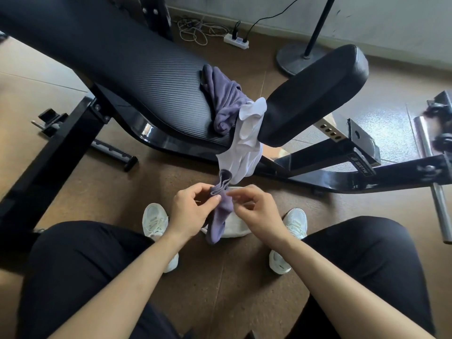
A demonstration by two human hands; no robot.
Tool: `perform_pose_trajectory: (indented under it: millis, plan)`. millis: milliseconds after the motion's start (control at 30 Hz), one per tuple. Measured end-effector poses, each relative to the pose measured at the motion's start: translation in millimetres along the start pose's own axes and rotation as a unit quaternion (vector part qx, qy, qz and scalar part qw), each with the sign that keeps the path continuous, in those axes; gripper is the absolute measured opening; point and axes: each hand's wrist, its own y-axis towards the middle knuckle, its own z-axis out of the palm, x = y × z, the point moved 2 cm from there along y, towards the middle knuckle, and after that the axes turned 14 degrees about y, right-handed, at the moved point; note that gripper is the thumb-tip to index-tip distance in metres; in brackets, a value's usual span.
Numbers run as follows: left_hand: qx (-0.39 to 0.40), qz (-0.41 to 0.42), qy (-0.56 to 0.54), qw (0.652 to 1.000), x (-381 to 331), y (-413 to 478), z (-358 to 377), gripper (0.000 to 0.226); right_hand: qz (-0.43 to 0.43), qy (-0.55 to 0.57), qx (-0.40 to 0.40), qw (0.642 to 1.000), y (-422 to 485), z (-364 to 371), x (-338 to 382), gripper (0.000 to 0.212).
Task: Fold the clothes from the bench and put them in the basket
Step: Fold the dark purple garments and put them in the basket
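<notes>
A small purple garment [221,211] hangs between my hands, in front of my knees. My left hand [193,211] pinches its upper edge between thumb and fingers. My right hand [254,211] holds the cloth from the right with its fingertips. Under my hands, on the floor between my feet, lies a white fabric thing [237,226], mostly hidden. On the black weight bench [137,69] a crumpled purple garment [225,99] rests at the seat's end. A white garment [244,145] droops from the gap between the seat and the black pad [313,94].
The bench's steel frame [342,172] runs across the floor ahead and to the right. A power strip [236,41] with cables lies by the wall, next to a round stand base [296,57]. My white shoes [155,218] flank the white fabric thing.
</notes>
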Motion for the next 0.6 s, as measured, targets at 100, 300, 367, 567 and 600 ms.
perform_pose_trajectory:
  millis: [100, 300, 367, 567, 600]
  plan:
    - [0.01, 0.021, -0.004, 1.0, 5.6, 3.4, -4.6, 0.021, -0.023, -0.068, -0.045, 0.996, 11.2, -12.7, -7.5, 0.033]
    - [0.028, 0.065, -0.013, 0.997, 9.0, 2.8, -16.6, 0.02, -0.011, -0.197, -0.014, 0.98, 22.1, -25.6, -26.2, 0.032]
    - [0.035, 0.079, -0.015, 0.996, 7.9, 3.3, -20.4, 0.022, -0.003, -0.233, 0.009, 0.972, 20.2, -24.4, -26.7, 0.024]
    - [-0.041, 0.042, 0.065, 0.996, 15.1, 10.4, -35.5, 0.02, -0.013, -0.168, 0.011, 0.986, 19.5, -30.1, -10.8, 0.008]
    - [-0.048, 0.033, 0.087, 0.995, 16.9, 11.9, -38.1, 0.018, -0.008, -0.143, 0.005, 0.99, 18.6, -32.0, -7.7, 0.012]
